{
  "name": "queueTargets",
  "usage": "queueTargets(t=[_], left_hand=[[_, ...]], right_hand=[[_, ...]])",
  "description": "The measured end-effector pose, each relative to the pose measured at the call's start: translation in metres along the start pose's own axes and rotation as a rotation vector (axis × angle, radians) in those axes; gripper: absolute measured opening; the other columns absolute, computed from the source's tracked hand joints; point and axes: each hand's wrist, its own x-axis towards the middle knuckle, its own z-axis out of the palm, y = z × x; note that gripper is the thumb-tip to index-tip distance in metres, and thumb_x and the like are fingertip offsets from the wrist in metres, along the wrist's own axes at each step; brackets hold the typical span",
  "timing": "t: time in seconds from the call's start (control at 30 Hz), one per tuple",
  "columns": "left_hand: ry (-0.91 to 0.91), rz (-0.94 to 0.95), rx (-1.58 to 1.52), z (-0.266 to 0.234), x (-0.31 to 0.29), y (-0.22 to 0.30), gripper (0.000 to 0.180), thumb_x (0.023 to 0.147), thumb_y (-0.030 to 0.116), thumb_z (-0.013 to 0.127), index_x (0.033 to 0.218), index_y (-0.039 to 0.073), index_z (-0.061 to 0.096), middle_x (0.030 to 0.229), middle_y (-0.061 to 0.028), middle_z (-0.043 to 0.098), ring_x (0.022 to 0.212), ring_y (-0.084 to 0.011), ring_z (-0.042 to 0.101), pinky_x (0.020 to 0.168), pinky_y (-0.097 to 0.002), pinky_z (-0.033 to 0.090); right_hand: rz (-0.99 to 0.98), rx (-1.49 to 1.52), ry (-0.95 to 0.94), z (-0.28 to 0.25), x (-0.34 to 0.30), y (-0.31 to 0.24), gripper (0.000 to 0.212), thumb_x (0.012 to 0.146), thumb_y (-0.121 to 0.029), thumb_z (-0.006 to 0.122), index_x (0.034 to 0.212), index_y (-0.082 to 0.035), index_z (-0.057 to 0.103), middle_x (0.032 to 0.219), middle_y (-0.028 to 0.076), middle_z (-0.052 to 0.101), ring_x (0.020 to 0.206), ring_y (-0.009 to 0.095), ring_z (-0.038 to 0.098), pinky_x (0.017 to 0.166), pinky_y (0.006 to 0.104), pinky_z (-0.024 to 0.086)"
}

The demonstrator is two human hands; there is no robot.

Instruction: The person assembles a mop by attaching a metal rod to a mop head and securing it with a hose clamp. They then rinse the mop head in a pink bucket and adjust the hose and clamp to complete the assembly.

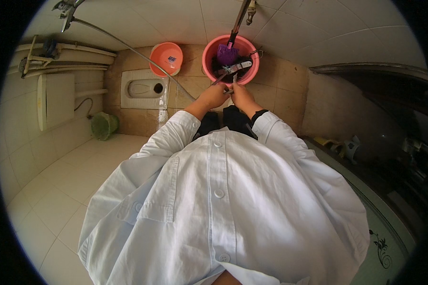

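Observation:
Just in front of the near rim of a pink bucket [206, 61], my left hand [214, 96] and my right hand [243, 97] are close together. Both are closed around a thin dark handle [228, 91], whose far end points toward the bucket; my fingers hide part of it. Inside the bucket, a grey-and-white flat bar [240, 66] lies at a slant over dark material. Behind it a purple brush-like head [228, 55] hangs on a long pole [238, 23] that leans against the wall. What the dark material is, I cannot tell.
An orange basin [167, 58] stands left of the bucket, beside a squat toilet [138, 89]. A grey hose [128, 45] runs from the upper left down behind my left forearm. Pipes and a green bin [104, 126] line the left wall; a brass tap [251, 13] juts out above.

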Motion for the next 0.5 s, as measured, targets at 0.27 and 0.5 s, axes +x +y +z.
queueTargets(t=[0.27, 0.5], left_hand=[[0.053, 0.124, -0.02, 0.005, 0.0, 0.006, 0.031, 0.083, 0.027, 0.06, 0.104, 0.004, 0.06, 0.099, -0.0196, 0.063, 0.093, -0.0354, 0.06, 0.08, -0.0408, 0.047], [0.05, 0.116, -0.04, 0.012, 0.005, -0.007, 0.031, 0.083, 0.026, 0.061, 0.103, 0.003, 0.06, 0.099, -0.0205, 0.062, 0.093, -0.0363, 0.059, 0.08, -0.0412, 0.047]], right_hand=[[0.004, 0.302, 0.044, 0.016, 0.005, 0.021, 0.03, 0.078, 0.0, 0.049, 0.108, -0.001, 0.051, 0.1, 0.022, 0.06, 0.096, 0.038, 0.057, 0.078, 0.0439, 0.045], [-0.086, 0.334, -0.013, 0.015, 0.004, 0.021, 0.035, 0.081, 0.003, 0.046, 0.115, 0.001, 0.048, 0.098, 0.02, 0.061, 0.092, 0.034, 0.059, 0.077, 0.04, 0.045]])
